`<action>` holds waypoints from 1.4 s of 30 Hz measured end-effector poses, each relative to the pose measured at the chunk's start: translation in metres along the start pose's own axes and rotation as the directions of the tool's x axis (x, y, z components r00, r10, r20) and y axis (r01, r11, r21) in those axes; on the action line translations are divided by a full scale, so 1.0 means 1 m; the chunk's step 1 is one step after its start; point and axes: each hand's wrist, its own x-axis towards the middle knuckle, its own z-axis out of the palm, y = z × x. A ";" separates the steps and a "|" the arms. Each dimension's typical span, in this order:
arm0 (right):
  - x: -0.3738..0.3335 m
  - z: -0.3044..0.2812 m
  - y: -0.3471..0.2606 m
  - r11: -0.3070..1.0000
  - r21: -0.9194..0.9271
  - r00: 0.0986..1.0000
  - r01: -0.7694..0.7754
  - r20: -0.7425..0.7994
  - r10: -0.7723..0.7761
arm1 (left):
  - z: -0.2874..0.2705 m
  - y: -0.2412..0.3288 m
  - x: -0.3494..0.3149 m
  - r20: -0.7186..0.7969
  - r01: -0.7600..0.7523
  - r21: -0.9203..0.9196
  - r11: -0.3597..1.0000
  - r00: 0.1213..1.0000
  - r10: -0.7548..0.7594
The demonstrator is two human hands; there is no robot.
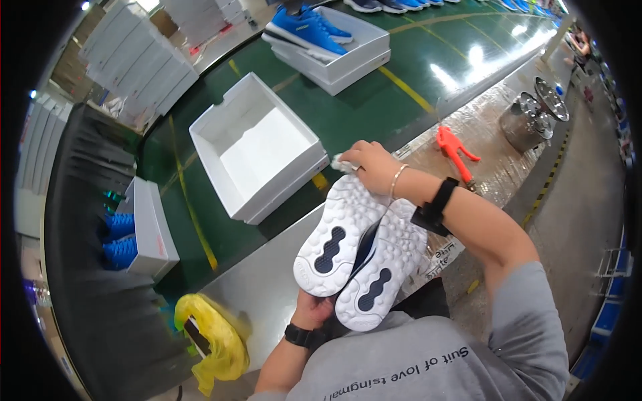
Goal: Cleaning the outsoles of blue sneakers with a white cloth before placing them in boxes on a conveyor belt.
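Note:
A pair of sneakers (341, 217) is turned with its white, bumpy soles up, close in front of my body. Dark patches mark both soles, and the uppers are mostly hidden beneath. My left hand (314, 311) grips the pair from below, its fingers partly out of sight behind the shoes. At the far end of the left-hand sole, my right hand (374, 167) is closed on a crumpled white cloth (342, 162). Just beyond lies an empty white shoebox (261, 150), its inside facing up.
Blue sneakers (307, 30) sit in another white box (361, 57) on the green conveyor belt (348, 113). A red air blow gun (455, 150) and a metal canister (525, 127) stand on the right ledge. A yellow plastic bag (224, 344) lies at lower left.

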 end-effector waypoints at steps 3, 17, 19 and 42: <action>-0.017 0.001 -0.071 0.851 0.182 0.868 0.492 -0.026 -0.496 | 0.003 -0.002 -0.004 0.145 -0.138 0.286 0.948 0.984 0.099; -0.096 -0.023 -0.024 0.973 -0.147 0.944 0.178 -0.254 -0.211 | 0.012 0.001 0.026 0.013 0.017 -0.014 1.000 1.000 -0.017; -0.111 -0.035 -0.015 0.985 -0.133 0.959 0.110 -0.244 -0.140 | 0.033 0.011 0.009 -0.020 0.008 0.133 0.991 1.000 -0.005; -0.185 -0.004 0.004 0.961 0.263 0.894 -0.081 -0.408 0.187 | 0.191 0.296 -0.013 0.457 0.134 -0.161 -0.978 0.888 0.047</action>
